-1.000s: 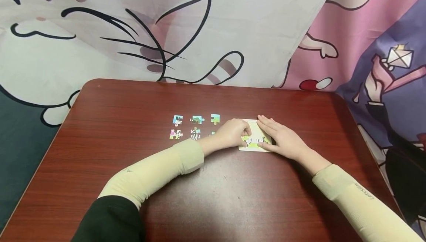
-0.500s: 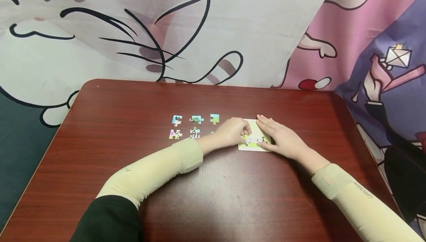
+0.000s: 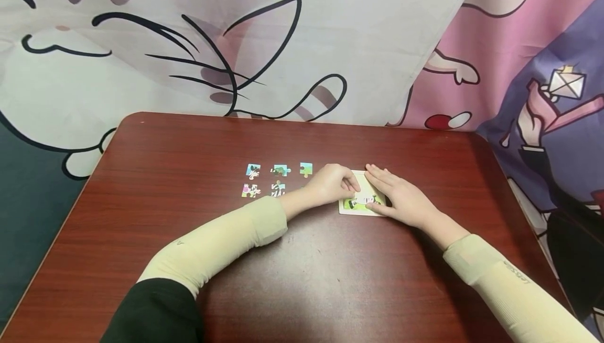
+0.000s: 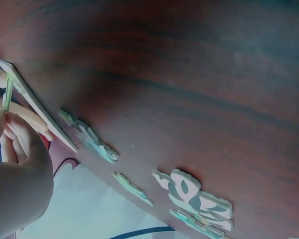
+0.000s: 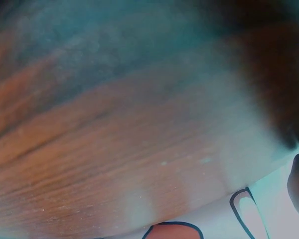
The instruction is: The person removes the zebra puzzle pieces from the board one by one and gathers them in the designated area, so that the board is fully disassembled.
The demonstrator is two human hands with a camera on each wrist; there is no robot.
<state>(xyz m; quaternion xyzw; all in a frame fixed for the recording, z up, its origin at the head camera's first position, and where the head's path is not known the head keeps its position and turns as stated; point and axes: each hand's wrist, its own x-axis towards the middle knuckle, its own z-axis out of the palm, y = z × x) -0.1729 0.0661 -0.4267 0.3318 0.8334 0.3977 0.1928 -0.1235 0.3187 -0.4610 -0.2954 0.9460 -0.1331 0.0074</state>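
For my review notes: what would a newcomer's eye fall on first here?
Probably the huge cat drawing filling the head view's upper left. Next, perhaps, the left hand pinching a piece at the board, where the right hand rests along the right side. Loose pieces lie left of the board on the table.

Your reddish-brown, wood-grained table [image 3: 302, 280] has rounded far corners. On it you have small, flat, multicoloured jigsaw pieces [image 3: 281, 170] in two rows, with a pale-rimmed, rectangular puzzle board [image 3: 360, 177] lying flat to their right.

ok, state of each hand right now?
Left hand: closed, pinching a puzzle piece.
Right hand: open, fingers extended across the puzzle board.
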